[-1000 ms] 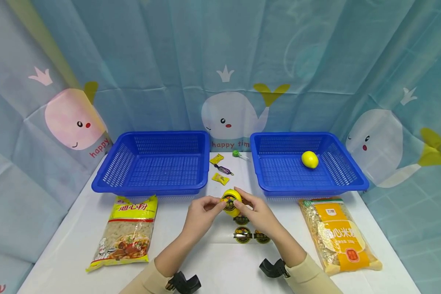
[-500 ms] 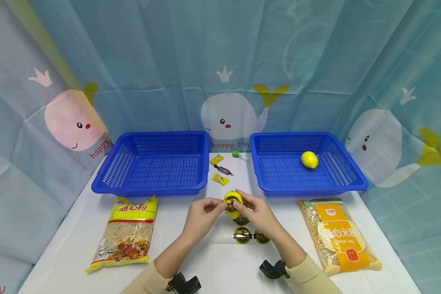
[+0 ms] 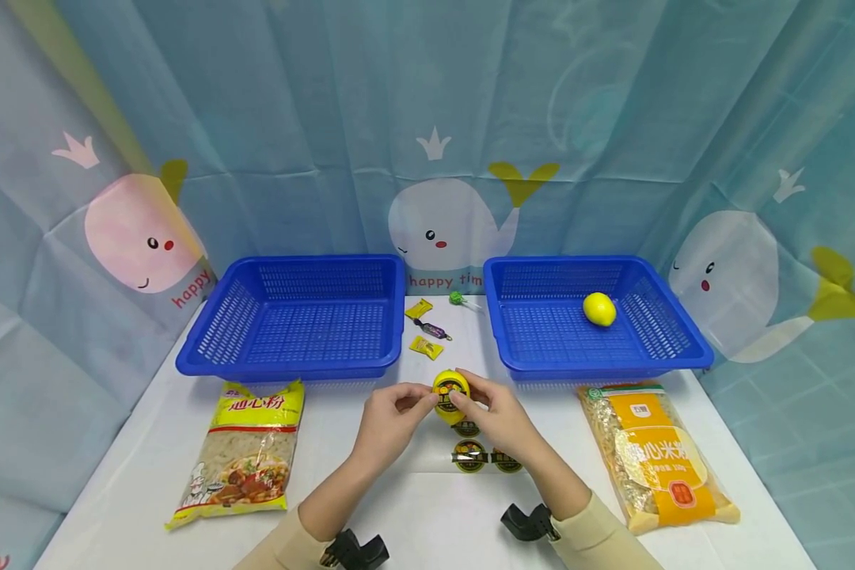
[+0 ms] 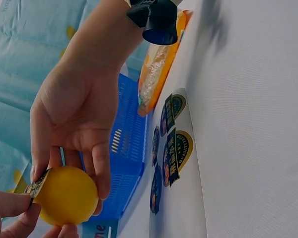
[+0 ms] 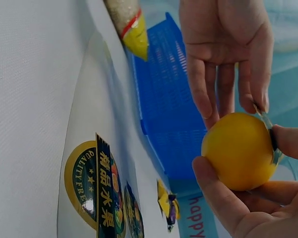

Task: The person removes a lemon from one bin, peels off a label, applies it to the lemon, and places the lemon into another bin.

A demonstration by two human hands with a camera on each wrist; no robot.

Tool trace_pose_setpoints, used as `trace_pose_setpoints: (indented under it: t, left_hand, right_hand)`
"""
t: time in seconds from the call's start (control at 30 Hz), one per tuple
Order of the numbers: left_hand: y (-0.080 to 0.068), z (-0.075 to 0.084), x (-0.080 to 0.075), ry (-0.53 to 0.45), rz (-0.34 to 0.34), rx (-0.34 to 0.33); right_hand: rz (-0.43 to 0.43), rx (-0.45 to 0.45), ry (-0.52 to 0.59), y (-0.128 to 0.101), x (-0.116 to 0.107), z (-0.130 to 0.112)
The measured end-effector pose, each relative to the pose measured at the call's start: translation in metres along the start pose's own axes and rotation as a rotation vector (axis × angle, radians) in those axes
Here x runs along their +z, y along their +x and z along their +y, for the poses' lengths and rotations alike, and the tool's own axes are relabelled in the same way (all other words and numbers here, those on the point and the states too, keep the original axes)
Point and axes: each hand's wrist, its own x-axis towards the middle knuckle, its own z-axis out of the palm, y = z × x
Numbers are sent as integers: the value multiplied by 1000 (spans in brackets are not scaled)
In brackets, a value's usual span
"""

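A lemon [image 4: 69,196] is held between both hands over the table, its near side carrying a round black-and-gold sticker [image 3: 447,388]. In the head view my right hand [image 3: 504,416] grips the lemon from the right, with the thumb pressing on the sticker's face. From the left, my left hand [image 3: 390,423] pinches the sticker's edge between thumb and forefinger, as the right wrist view also shows. That edge stands slightly off the lemon's skin. Below the hands lies a clear sheet with more stickers [image 3: 469,457], partly hidden by the right hand.
Two blue baskets stand behind: the left basket [image 3: 292,368] and the right basket [image 3: 584,368], which contains another lemon [image 3: 599,309]. Between them lie yellow-wrapped candies [image 3: 426,347], a purple candy [image 3: 433,329] and a green lollipop [image 3: 457,298]. Pasta bags flank the hands, left [image 3: 245,459] and right [image 3: 659,459].
The lemon with its sticker has shifted very slightly to the right and down. Both hands keep nearly the same hold and place.
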Motion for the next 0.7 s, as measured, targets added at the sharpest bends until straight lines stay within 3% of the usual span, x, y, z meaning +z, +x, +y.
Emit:
trace_pose_setpoints:
  t: [0.53, 0.7]
  left_hand:
    - [-2, 4, 1, -1, 18, 52]
    - [-2, 4, 2, 26, 21, 60]
  right_hand:
    - [-22, -13, 87, 2, 2, -1]
    - [-17, -7, 55, 1, 1, -1]
